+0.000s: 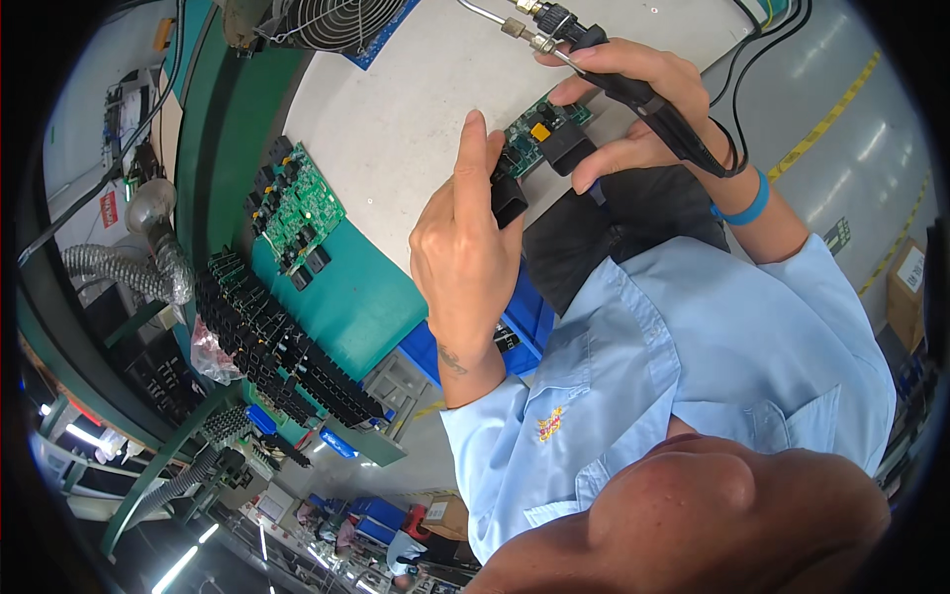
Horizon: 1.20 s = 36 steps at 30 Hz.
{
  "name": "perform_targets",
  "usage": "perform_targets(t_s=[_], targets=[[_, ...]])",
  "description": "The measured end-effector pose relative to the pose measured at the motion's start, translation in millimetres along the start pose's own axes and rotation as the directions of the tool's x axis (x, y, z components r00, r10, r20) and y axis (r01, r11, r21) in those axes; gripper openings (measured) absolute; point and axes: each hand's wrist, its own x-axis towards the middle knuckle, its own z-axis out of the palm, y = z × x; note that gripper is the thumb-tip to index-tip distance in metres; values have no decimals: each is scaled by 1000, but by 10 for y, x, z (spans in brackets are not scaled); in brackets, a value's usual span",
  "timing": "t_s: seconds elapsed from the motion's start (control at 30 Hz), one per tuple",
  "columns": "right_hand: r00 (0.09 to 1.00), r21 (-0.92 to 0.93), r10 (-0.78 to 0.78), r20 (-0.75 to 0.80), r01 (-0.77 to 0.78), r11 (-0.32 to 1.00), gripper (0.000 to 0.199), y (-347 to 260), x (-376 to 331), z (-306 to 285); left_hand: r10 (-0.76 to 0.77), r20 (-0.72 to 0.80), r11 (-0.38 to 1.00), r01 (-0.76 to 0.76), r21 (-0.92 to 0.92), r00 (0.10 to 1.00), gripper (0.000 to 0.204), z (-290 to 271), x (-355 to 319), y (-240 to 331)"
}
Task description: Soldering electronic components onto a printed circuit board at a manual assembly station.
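Circuit board held between two hands above the worktop edge

From my remote station, I view the work area through the head camera. The pale worktop (366, 129) is the largest item and extends to the far side. A green mat (361, 297) covers part of the left side. On the left, toward the near side, I see a long row of black-bodied parts (287, 346) packed closely together. A blue bin (534, 307) sits at the near side, partly hidden by the left forearm. A fan with a wire guard (341, 15) stands at the far left of the worktop.

The left hand (463, 233) grips the left end of the circuit board (520, 153), its index finger extended toward the far side. The right hand (678, 84) is partly closed around the board's right end: one finger is at the far edge, and the thumb is beside a black block (567, 148). A black-handled tool (643, 99) with a cable lies across the right hand; I cannot tell which fingers hold it. The circuit board is tilted over the worktop's near edge.

A second board (297, 203) lies at the left, populated with components. A blue wristband (747, 198) encircles the right wrist. The smallest item, a yellow component (540, 131), sits beside the black block.
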Motion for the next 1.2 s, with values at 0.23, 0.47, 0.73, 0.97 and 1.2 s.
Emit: perform_targets(t_s=[0.23,0.47,0.73,0.97,1.2], targets=[[999,0,25,28,-25,1000,100,-10,-28,-8,4,-110,1000,-5,-7,994,80,-107,-157,-102],[999,88,-3,34,0,996,100,58,-72,41,-103,-190,961,48,-273,976,77,83,-561,-546],[1000,20,-18,21,18,1000,96,47,-50,124,-217,-299,866,42,-498,929,80,336,-646,-649],[989,-136,111,95,-97,986,97,26,-78,20,-245,-339,855,38,-517,908,76,376,-604,-650],[983,-35,171,68,-169,985,102,94,-144,31,-225,-387,850,-13,-526,894,77,406,-589,-700]])
